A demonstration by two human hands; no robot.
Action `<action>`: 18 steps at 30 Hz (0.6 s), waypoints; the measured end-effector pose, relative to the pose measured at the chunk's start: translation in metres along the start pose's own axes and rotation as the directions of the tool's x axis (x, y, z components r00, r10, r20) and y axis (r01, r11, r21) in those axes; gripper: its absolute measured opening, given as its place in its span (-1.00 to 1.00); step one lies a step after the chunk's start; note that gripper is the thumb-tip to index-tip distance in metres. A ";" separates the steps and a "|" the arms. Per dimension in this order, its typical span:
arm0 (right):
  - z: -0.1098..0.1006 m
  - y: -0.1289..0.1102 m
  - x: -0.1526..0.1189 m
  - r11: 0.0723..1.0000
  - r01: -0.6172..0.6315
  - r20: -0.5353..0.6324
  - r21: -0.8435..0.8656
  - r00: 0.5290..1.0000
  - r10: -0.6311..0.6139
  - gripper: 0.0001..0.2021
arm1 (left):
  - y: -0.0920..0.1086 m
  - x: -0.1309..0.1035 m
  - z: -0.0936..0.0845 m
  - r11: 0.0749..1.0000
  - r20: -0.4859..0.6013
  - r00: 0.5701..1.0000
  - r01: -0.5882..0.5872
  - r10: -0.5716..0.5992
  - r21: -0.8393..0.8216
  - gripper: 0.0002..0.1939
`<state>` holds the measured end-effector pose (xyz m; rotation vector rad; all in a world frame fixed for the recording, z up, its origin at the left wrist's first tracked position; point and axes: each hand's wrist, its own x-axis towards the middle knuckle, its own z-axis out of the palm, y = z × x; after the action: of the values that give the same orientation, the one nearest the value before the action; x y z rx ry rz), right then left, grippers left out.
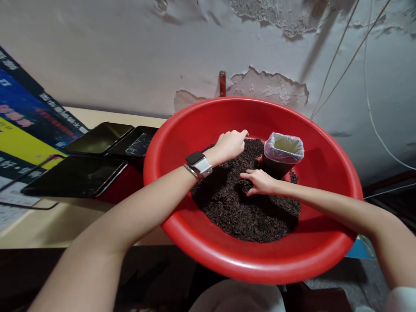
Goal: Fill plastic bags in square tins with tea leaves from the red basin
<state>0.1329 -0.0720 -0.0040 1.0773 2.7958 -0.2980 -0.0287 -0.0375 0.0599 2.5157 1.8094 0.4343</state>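
Moderate, uneven light, apparently from overhead, gave the wall [130, 56] a soft grey tone and left the space beneath the counter [58, 229] in deep shadow. A glossy highlight ran along the near rim of the red basin [240, 265], a duller sheen marked the black containers [71, 175], and both arms [143, 212] cast dark shadows across the brown granules [240, 221]. Left hand [230, 145] and right hand [260, 182] appeared fairly sharp, whereas wide-angle distortion stretched the arms toward the lower corners and softened the poster's [26, 132] lettering.
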 end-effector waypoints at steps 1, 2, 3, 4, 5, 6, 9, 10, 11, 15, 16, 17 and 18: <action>-0.006 0.000 0.000 0.999 0.002 -0.029 0.033 1.000 -0.001 -0.44 | -0.001 0.001 0.000 1.000 -0.001 1.000 0.011 -0.011 -0.002 -0.61; -0.013 0.001 0.000 0.997 0.003 -0.068 0.075 0.998 0.002 -0.46 | -0.002 0.002 0.000 1.000 -0.001 1.000 0.024 -0.024 -0.003 -0.61; -0.021 0.002 -0.001 0.992 0.002 -0.110 0.125 0.994 0.011 -0.49 | -0.003 0.002 0.000 0.999 0.000 0.999 0.038 -0.038 -0.006 -0.61; -0.030 0.005 -0.002 0.984 0.002 -0.156 0.177 0.987 0.026 -0.53 | -0.003 0.003 -0.001 0.999 0.000 0.999 0.051 -0.051 -0.008 -0.60; -0.040 0.009 -0.004 0.974 0.001 -0.207 0.227 0.977 0.047 -0.56 | -0.004 0.003 0.000 0.998 -0.001 0.998 0.063 -0.063 -0.009 -0.60; -0.050 0.014 -0.006 0.964 -0.005 -0.265 0.265 0.961 0.078 -0.59 | -0.005 0.003 0.000 0.997 -0.005 0.997 0.073 -0.073 -0.008 -0.60; -0.077 0.042 -0.016 0.952 -0.107 -0.450 0.286 0.863 0.232 -0.65 | -0.007 0.003 0.000 0.995 -0.004 0.995 0.103 -0.103 0.000 -0.59; -0.084 0.054 -0.020 0.944 -0.188 -0.489 0.270 0.818 0.303 -0.66 | -0.007 0.003 0.001 0.994 0.001 0.994 0.113 -0.113 0.005 -0.59; -0.089 0.067 -0.024 0.926 -0.282 -0.506 0.250 0.777 0.374 -0.67 | -0.007 0.002 0.000 0.993 0.009 0.993 0.117 -0.117 0.010 -0.58; -0.093 0.109 -0.037 0.818 -0.556 -0.411 0.148 0.718 0.563 -0.66 | -0.007 0.002 0.001 0.995 0.101 0.990 0.089 -0.094 0.055 -0.59; -0.092 0.115 -0.039 0.808 -0.578 -0.381 0.118 0.725 0.574 -0.62 | -0.007 0.002 0.002 0.997 0.151 0.987 0.054 -0.063 0.063 -0.58; -0.091 0.117 -0.041 0.803 -0.591 -0.363 0.081 0.733 0.576 -0.56 | -0.006 0.003 0.004 0.998 0.208 0.978 0.004 -0.018 0.066 -0.57; -0.091 0.117 -0.042 0.800 -0.599 -0.365 0.035 0.737 0.568 -0.51 | -0.007 0.003 0.007 0.997 0.270 0.962 -0.054 0.035 0.063 -0.56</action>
<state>0.2379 0.0065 0.0762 2.0876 2.5083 0.1067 -0.0325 -0.0317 0.0528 2.5160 1.6965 0.0259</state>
